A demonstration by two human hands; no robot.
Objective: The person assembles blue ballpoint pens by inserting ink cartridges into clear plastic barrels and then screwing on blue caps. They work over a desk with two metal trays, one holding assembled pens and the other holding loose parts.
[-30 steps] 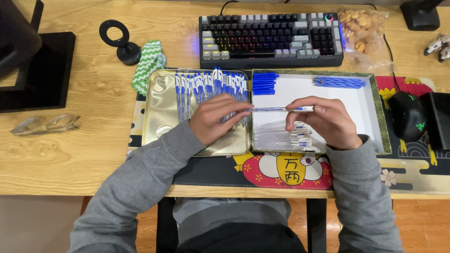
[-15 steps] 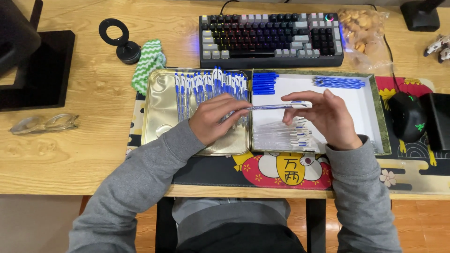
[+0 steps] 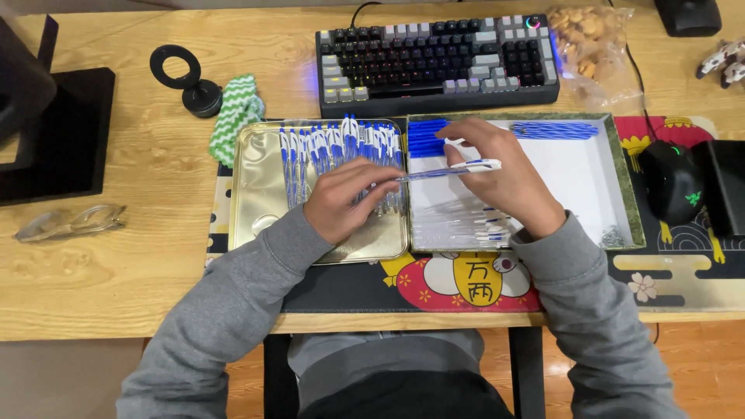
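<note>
Blue-and-white pen (image 3: 454, 168) is pinched at its two ends by the left hand (image 3: 341, 200) and right hand (image 3: 500, 180), above the seam between the gold tray (image 3: 260, 167) and white tray (image 3: 578, 167).

Clear plastic snack bag (image 3: 594, 50) at the top right of the table (image 3: 116, 264), just right of the keyboard (image 3: 434, 58), crumpled, filled with small tan biscuit pieces. Open gold tin (image 3: 260, 178), shallow and rectangular, left of centre below the keyboard. Touching its right side, open box tray (image 3: 621, 178), white inside with a green rim. No labels, signs or lit screens visible.
</note>
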